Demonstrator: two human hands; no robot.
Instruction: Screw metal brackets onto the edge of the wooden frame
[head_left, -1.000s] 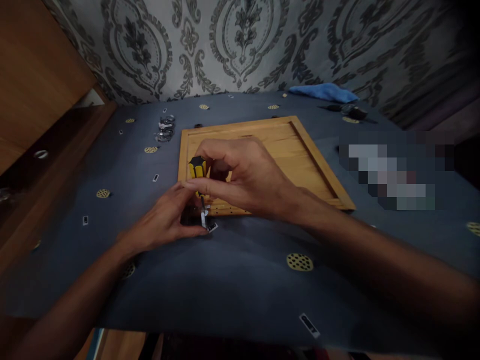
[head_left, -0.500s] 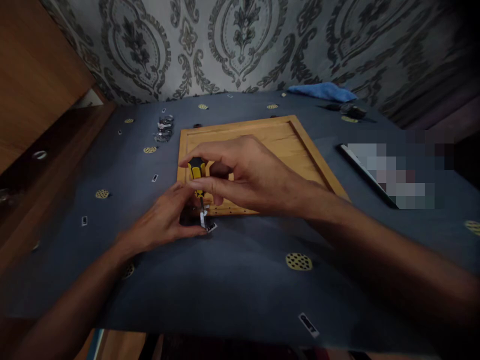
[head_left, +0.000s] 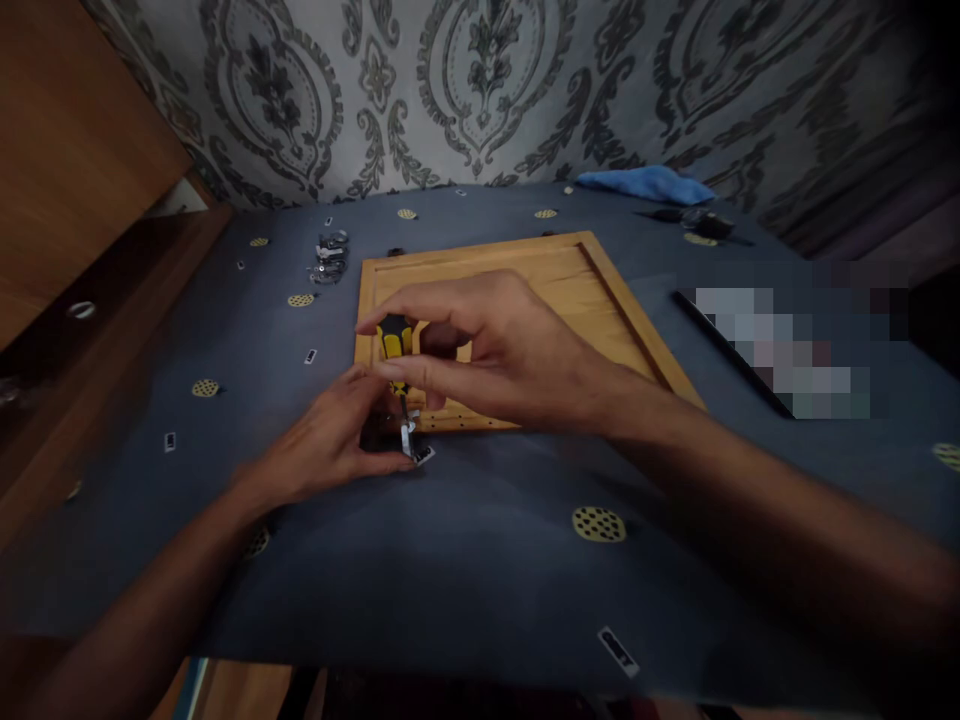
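My right hand (head_left: pixel 495 350) is closed around the yellow and black handle of a small screwdriver (head_left: pixel 394 345), which stands upright with its tip down on a small metal hinge part (head_left: pixel 412 442). My left hand (head_left: pixel 330 440) pinches that metal part and holds it against the near left corner of a flat wooden panel (head_left: pixel 577 290). The panel lies on a dark blue patterned cloth (head_left: pixel 480 540).
A heap of metal hinge parts (head_left: pixel 330 257) lies at the back left of the cloth. A blue rag (head_left: pixel 645 183) and dark tools (head_left: pixel 697 222) lie at the back right. A dark flat bar (head_left: pixel 731 350) lies right of the panel. A wooden cabinet (head_left: pixel 75 170) stands at the left.
My right hand's fingers have shifted a little on the screwdriver handle, as in a turn. The left hand and the metal part have stayed in place.
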